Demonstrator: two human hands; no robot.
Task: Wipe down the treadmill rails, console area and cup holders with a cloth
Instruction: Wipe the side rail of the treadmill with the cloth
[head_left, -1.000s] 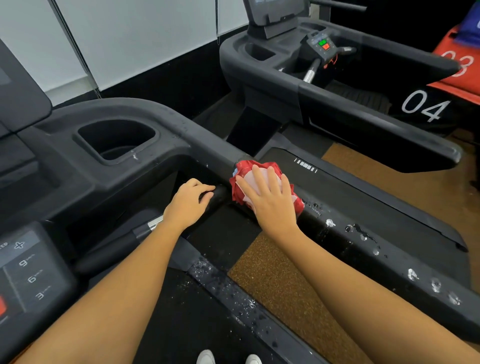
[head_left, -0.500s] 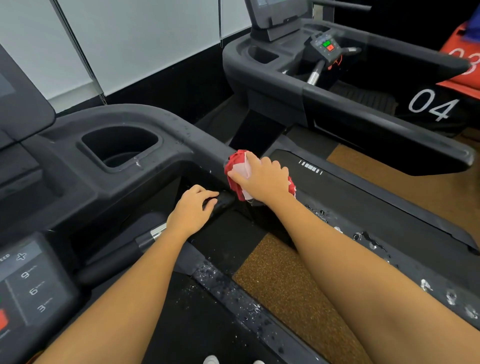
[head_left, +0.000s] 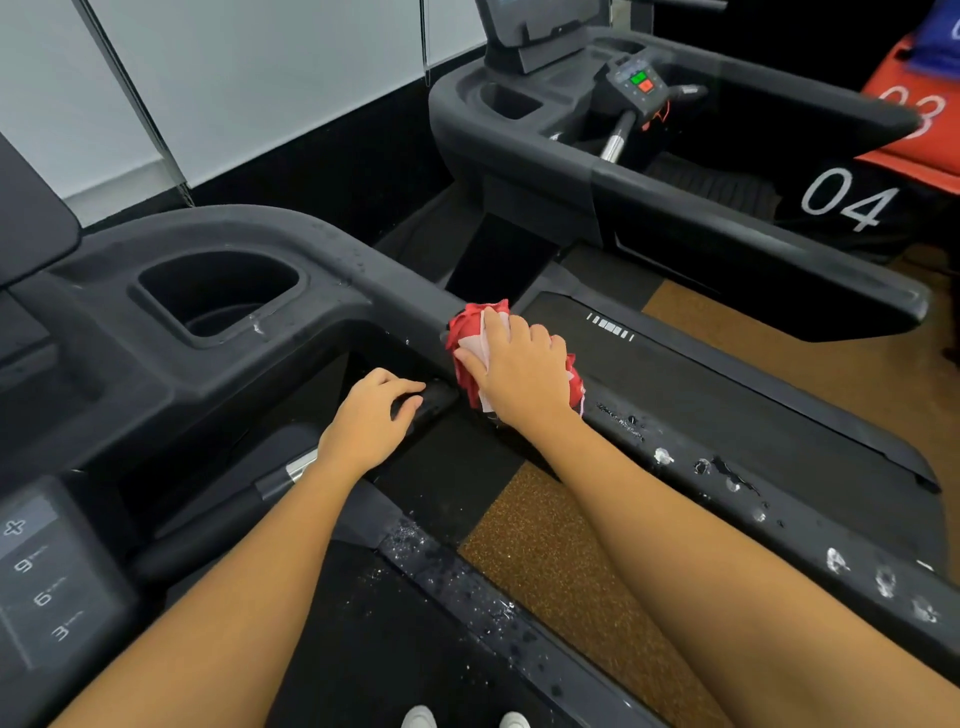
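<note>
Cloth, red w/ pale patches, sits bunched on top of the right rail, just below where it meets the console housing. Right hand is clamped over it, fingers curled down round the rail's far side.

Head view, vs 1 sec ago: the wad has slid up-rail toward the console. The fingers lay flatter on it then; now they wrap tighter. Left hand hasn't shifted, fingers curled round the tip of the inner handlebar, prob. bracing.

Meaning for the job: the stroke runs up, away from the mess. Droplets and white foamy blobs sit along the rail's lower stretch beside the right forearm, so that part isn't done yet. More specks lie on the side strip.

Cup holder has a wet smear at its rim. Keypad, far left, has no hand on it. I'd judge the rail approx. half wiped at best, console + holders to come. Next pass should come back down thru the blobs.
</note>
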